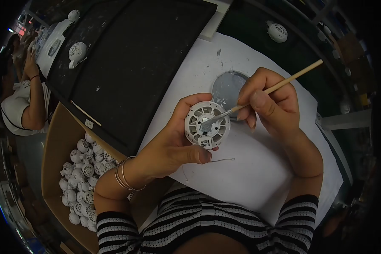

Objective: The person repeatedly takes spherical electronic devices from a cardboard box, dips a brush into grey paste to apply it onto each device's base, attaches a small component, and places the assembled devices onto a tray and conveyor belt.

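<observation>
My left hand [173, 137] grips a round white slotted housing [195, 113] by its rim, thumb at the lower edge and fingers round the far side. A small printed label [205, 142] and a thin wire [222, 160] show at its lower side. Between the thumb and fingers of my right hand [271, 100] is a paintbrush [294, 77] with a pale wooden handle. Its bristles touch the grey-smeared centre of the housing. Behind both hands lies a round dish of grey paste [227, 88], partly hidden by my right fingers.
White paper [258, 165] covers the work surface. A black board [131, 55] bears a white round unit [77, 53] and a thin stick [85, 113]. At lower left, a cardboard box [55, 169] holds many similar units [78, 175]. Another person [29, 97] sits at far left.
</observation>
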Motion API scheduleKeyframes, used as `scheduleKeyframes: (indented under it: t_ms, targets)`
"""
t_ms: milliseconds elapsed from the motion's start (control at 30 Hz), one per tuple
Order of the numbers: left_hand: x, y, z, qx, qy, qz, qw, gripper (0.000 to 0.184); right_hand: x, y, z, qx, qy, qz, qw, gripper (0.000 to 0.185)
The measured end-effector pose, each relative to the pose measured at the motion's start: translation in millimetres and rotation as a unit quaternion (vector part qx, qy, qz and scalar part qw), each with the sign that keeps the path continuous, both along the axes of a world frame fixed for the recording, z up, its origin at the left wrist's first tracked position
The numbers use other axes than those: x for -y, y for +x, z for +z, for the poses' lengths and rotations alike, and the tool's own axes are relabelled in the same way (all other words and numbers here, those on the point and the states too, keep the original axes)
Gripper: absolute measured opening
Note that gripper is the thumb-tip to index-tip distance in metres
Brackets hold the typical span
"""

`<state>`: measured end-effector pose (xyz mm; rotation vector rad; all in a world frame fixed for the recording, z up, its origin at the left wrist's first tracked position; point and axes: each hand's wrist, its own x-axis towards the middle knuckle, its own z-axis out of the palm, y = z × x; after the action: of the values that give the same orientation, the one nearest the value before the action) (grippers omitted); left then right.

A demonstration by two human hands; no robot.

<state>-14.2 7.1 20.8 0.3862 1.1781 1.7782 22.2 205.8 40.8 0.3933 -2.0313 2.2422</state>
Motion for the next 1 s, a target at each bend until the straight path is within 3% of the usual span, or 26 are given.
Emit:
scheduleKeyframes:
  t_ms: [67, 100, 133, 267, 367, 400, 433, 500, 567, 600, 667, 700, 767, 800, 867, 1000]
  targets:
    - [0.4, -0.3, -2.0, 0.012, 0.003, -0.003, 1.0, 0.102, -2.8, -0.5, -0.4, -0.027, 0.037, 0.005, 0.999, 0.016]
    - [0.5, -0.7, -2.9, 0.012, 0.002, -0.002, 1.0, 0.102, -5.5, -4.4, 0.7, -0.174, 0.158, 0.009, 0.972, 0.013]
    - [0.6, -1.3, -3.3, 0.02, 0.004, -0.007, 1.0, 0.102, -7.1, -6.5, 2.4, -0.315, 0.273, 0.013, 0.909, 0.011]
    - [-0.9, -0.3, -0.8, 0.026, -0.001, -0.003, 1.0, 0.104, -7.9, 3.1, 14.0, -0.365, 0.274, -0.013, 0.89, 0.017]
    - [-1.9, -0.8, -1.5, 0.0, 0.01, 0.015, 1.0, 0.102, -11.2, 3.9, 14.2, -0.324, 0.245, 0.019, 0.914, 0.011]
    - [-1.0, -1.9, -2.5, -0.001, 0.011, 0.015, 1.0, 0.102, -4.6, 6.0, 5.5, -0.174, 0.062, 0.007, 0.983, 0.012]
    - [0.9, -3.8, -4.1, 0.001, 0.036, 0.008, 0.999, 0.095, 1.7, 7.5, 1.8, -0.013, -0.124, -0.005, 0.992, 0.014]
    - [1.6, -4.6, -7.2, 0.003, 0.059, 0.003, 0.998, 0.093, 10.8, 9.0, 7.2, -0.013, -0.167, 0.0, 0.986, 0.016]
    - [-0.6, -1.7, -10.5, -0.214, 0.046, 0.085, 0.972, 0.095, 14.2, 10.3, 5.1, -0.011, -0.21, 0.008, 0.978, 0.018]
    - [-2.4, -0.2, -12.6, -0.215, 0.045, 0.087, 0.972, 0.095, 14.4, 10.5, -1.5, -0.119, -0.016, -0.026, 0.992, 0.021]
    - [-6.2, 2.0, -15.4, -0.283, 0.048, 0.167, 0.943, 0.091, 16.1, 8.3, -3.7, -0.282, 0.285, -0.055, 0.915, 0.025]
    - [-6.7, 2.7, -14.6, -0.286, 0.049, 0.167, 0.942, 0.091, 21.0, 8.0, -4.5, -0.284, 0.285, -0.055, 0.914, 0.025]
    - [-7.5, 4.6, -12.9, -0.297, 0.028, 0.183, 0.937, 0.086, 28.7, 11.3, -10.0, -0.308, 0.418, -0.109, 0.848, 0.029]
    - [-6.6, 4.6, -12.1, -0.296, 0.028, 0.182, 0.937, 0.086, 28.8, 10.5, -13.5, -0.307, 0.418, -0.11, 0.848, 0.029]
    - [-2.8, 3.8, -8.8, -0.213, 0.029, 0.135, 0.967, 0.084, 27.7, 5.8, -18.4, -0.436, 0.386, -0.111, 0.805, 0.027]
    - [-1.2, -0.7, -6.1, -0.145, 0.018, 0.026, 0.989, 0.081, 12.3, 1.6, 3.8, -0.392, 0.407, -0.014, 0.825, 0.023]
